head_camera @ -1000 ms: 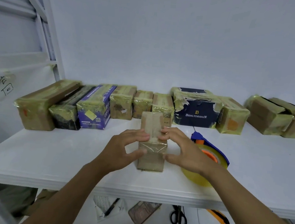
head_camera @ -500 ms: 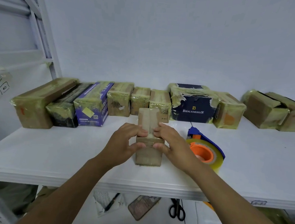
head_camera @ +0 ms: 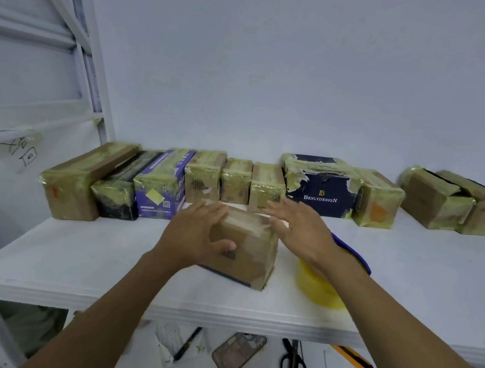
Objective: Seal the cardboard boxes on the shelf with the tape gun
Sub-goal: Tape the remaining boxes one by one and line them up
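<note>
A small brown cardboard box (head_camera: pixel 245 251) lies turned at an angle on the white shelf (head_camera: pixel 82 260), clear tape across its top. My left hand (head_camera: pixel 194 237) holds its left end, fingers over the top and thumb on the near side. My right hand (head_camera: pixel 296 228) is at the box's far right corner with fingers straight, palm toward the box. The tape gun (head_camera: pixel 318 287), blue-handled with a yellow tape roll, lies on the shelf under my right wrist, partly hidden.
Several taped boxes (head_camera: pixel 159 185) line the back wall, with a dark blue box (head_camera: pixel 321 195) and two brown boxes (head_camera: pixel 451 202) further right. Below the shelf lie a phone (head_camera: pixel 238 355), scissors (head_camera: pixel 293 361), a pen (head_camera: pixel 187 345) and an orange cutter (head_camera: pixel 356 364).
The box stood lengthwise between both hands; now it has been rotated and lies at an angle. My right hand has let go and opened, moving toward the far corner.
</note>
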